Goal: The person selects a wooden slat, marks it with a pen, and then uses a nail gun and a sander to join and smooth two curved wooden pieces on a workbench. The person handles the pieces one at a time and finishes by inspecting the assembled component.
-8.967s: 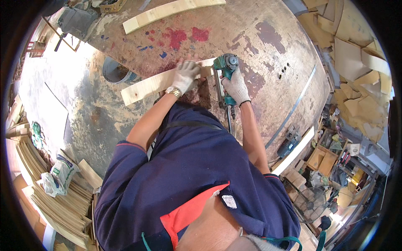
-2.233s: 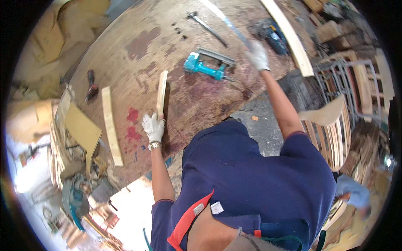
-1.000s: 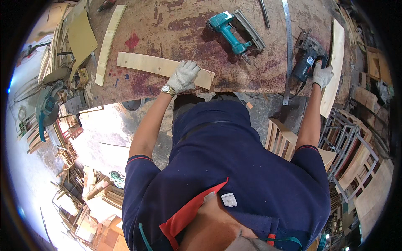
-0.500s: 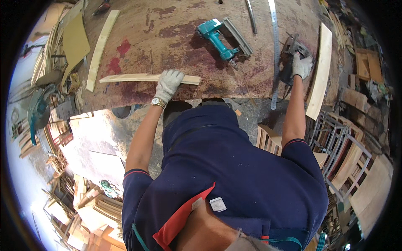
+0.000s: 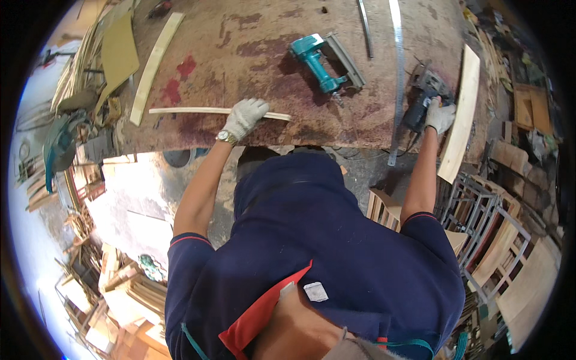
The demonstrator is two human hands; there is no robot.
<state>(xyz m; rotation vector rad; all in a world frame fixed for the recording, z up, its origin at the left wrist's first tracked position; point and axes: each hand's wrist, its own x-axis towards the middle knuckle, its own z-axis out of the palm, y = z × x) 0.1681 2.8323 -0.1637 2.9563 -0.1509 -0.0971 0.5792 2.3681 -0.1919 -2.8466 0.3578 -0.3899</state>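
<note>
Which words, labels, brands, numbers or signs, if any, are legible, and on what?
No text is legible.
Metal ruler: any markings blurred.
Wristwatch: dial too small.
White tag on navy shirt: any print too small.
Teal nail gun: none readable.
Dark power tool at right hand: too small.

This is a wood workshop: a nail gun, a power tool and a long ruler lie on the worn table, and a wood pile sits near left.
</note>
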